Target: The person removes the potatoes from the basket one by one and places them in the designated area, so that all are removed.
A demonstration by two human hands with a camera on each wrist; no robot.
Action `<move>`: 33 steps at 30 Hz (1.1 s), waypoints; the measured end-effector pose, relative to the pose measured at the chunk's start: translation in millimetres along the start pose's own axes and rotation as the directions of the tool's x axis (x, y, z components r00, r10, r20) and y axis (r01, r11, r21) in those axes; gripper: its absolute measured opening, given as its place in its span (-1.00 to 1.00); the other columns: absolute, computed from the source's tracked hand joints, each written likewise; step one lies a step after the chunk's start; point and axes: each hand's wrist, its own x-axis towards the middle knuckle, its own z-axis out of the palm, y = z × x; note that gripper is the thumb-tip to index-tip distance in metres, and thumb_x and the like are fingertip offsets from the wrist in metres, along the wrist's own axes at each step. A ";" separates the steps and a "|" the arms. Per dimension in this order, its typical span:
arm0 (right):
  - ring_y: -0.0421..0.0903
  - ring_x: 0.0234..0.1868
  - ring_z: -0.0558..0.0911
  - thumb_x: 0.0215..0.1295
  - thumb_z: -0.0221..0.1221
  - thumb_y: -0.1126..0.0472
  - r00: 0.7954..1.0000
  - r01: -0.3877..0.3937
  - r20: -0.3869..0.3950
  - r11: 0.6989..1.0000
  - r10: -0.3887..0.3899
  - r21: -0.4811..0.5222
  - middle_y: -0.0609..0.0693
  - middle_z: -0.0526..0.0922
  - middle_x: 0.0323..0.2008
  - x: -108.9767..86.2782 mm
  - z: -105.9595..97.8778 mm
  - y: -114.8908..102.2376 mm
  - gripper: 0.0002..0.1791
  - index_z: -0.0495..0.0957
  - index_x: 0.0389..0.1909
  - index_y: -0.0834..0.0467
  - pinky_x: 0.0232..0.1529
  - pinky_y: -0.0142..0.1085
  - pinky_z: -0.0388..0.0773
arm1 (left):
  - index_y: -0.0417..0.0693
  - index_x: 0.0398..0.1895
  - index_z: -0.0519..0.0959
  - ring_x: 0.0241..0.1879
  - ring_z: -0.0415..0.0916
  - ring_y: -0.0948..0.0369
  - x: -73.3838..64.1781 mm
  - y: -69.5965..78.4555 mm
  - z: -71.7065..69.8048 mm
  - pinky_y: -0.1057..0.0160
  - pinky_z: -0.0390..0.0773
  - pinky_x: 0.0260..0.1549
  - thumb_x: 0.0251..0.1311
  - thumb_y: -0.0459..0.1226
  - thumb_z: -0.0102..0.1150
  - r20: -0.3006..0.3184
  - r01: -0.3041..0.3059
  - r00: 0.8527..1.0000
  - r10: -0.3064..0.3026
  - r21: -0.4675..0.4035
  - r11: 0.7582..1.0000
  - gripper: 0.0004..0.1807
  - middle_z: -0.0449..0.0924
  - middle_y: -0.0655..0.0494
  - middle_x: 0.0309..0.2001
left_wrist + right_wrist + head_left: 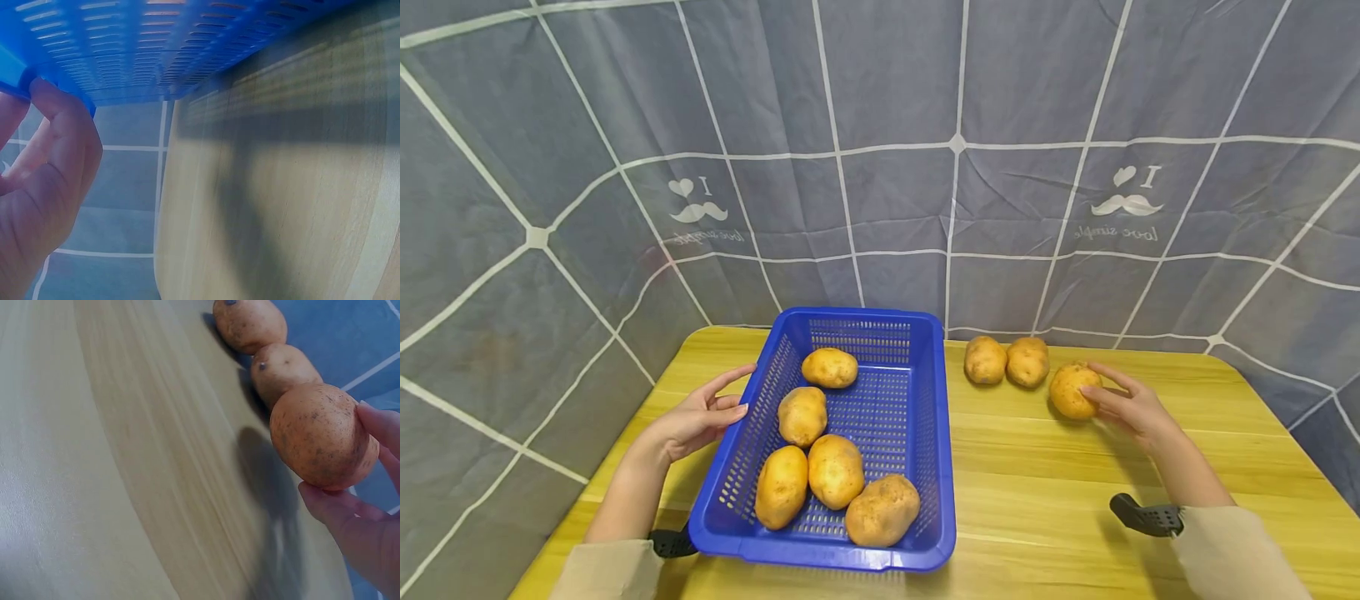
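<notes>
In the head view, a person in pale sleeves (1240, 550) is working at a wood-grained bench (1030, 508), a grey cloth (895, 83) with white lines hanging behind it. The left hand (696, 423) is gripping the left rim of a blue basket (820, 557). Five potatoes (836, 472) are lying inside — one toward the far end, one a little nearer, three grouped at the near end. The right hand (1131, 408) is pinching a single potato (1072, 392) to the right of the basket and well apart from it. Two other potatoes (1027, 362) are sitting side by side between them, near the bench's back edge.

In the left wrist view, bent fingers are holding the basket's lip, its slotted wall showing above the bench.

In the right wrist view, thumb and fingers are clasping the speckled potato — its shadow is falling on the bench, and the nearer loose potato is peeking out partly hidden behind it.
</notes>
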 end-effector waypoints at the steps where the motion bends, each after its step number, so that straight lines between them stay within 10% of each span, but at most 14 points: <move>1: -0.33 -0.27 0.62 0.25 0.15 0.37 1.000 -0.005 -0.008 1.000 0.005 0.001 -0.26 0.61 -0.29 0.4 -0.3 1.5 -0.57 0.58 -0.18 -0.32 -0.23 -0.45 0.58 | 0.20 0.32 0.16 -0.15 0.61 0.12 0.3 -0.4 -0.1 0.18 0.58 -0.13 0.29 -0.52 -0.09 0.001 -0.001 1.000 0.001 0.001 1.000 -0.38 0.63 0.03 -0.12; 33: -0.34 -0.36 0.60 0.26 0.14 0.37 0.992 0.004 -0.126 0.993 0.011 0.116 -0.25 0.58 -0.38 31.7 -2.9 11.4 -0.58 0.50 -0.06 -0.24 -0.29 -0.50 0.57 | 0.10 0.39 0.05 -0.16 0.60 0.13 1.8 -2.5 -2.3 0.20 0.59 -0.16 0.31 -0.50 -0.09 -0.016 -0.002 1.000 0.002 0.025 1.000 -0.36 0.62 0.01 -0.11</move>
